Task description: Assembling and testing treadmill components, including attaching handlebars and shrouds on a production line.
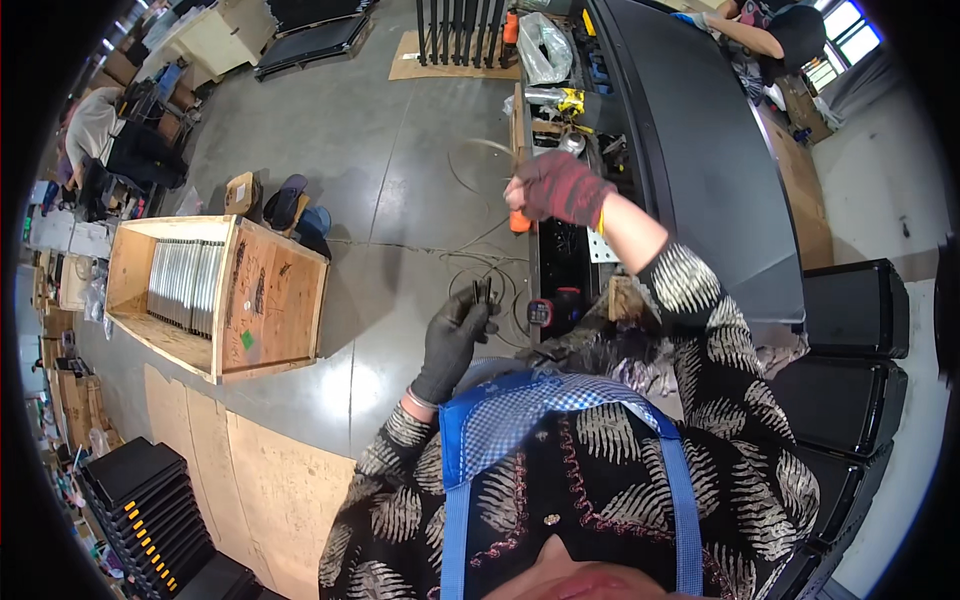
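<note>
My left hand (450,345), in a dark grey glove, is raised over the floor left of the workbench. Its fingers are pinched around small dark metal pieces (483,291), whose exact kind is too small to tell. Over the bench's left edge, my right hand (567,188) wears a red and black glove and is curled closed. An orange cylindrical thing (520,221) shows just below its fingers; whether the hand grips it is unclear. Beneath that hand runs a narrow tool tray (565,262) along the bench. A large black panel (700,150) lies to its right.
A red and black tape measure (541,312) sits at the tray's near end. Thin cable (490,262) loops hang by the bench. An open wooden crate (270,300) with stacked metal parts stands left. Black cases (835,400) line the right. Another person's arm (745,35) reaches over the panel.
</note>
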A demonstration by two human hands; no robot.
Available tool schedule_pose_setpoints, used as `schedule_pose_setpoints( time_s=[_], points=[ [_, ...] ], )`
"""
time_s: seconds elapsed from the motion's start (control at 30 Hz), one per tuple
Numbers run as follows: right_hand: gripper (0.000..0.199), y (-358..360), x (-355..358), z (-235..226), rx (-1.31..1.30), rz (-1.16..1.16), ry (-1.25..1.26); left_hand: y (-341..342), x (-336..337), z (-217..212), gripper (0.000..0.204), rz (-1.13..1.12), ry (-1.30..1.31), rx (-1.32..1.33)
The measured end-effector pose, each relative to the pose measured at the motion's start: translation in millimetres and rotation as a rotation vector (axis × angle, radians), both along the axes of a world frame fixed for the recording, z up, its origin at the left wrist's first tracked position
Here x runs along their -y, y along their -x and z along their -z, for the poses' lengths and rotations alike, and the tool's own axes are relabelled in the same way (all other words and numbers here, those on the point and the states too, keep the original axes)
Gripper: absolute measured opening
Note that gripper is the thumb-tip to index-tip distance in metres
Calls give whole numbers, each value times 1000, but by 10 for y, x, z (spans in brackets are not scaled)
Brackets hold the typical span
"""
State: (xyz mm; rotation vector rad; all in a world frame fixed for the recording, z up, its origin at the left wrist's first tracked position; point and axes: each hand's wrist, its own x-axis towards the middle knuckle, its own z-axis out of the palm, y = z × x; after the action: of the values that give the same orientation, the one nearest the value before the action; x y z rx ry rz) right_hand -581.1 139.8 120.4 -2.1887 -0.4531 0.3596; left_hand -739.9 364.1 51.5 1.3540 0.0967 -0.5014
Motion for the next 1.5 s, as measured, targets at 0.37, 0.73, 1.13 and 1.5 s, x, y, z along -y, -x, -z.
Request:
schedule_pose_setpoints(
  time_s=[0.37,0.73,1.13,1.5],
  points=[
    [13,1650,-99,-238,277,174,-109,261,172,-515,46,210,-19,178],
    [10,1996,-140,-319,560,183,132,403,168,-642,47,282,-52,230],
    [15,2108,-243,-566,790,179,50,433,159,-767,54,304,258,156],
    [13,2119,-295,-627,746,373,87,416,180,-742,56,267,191,289]
  ],
)
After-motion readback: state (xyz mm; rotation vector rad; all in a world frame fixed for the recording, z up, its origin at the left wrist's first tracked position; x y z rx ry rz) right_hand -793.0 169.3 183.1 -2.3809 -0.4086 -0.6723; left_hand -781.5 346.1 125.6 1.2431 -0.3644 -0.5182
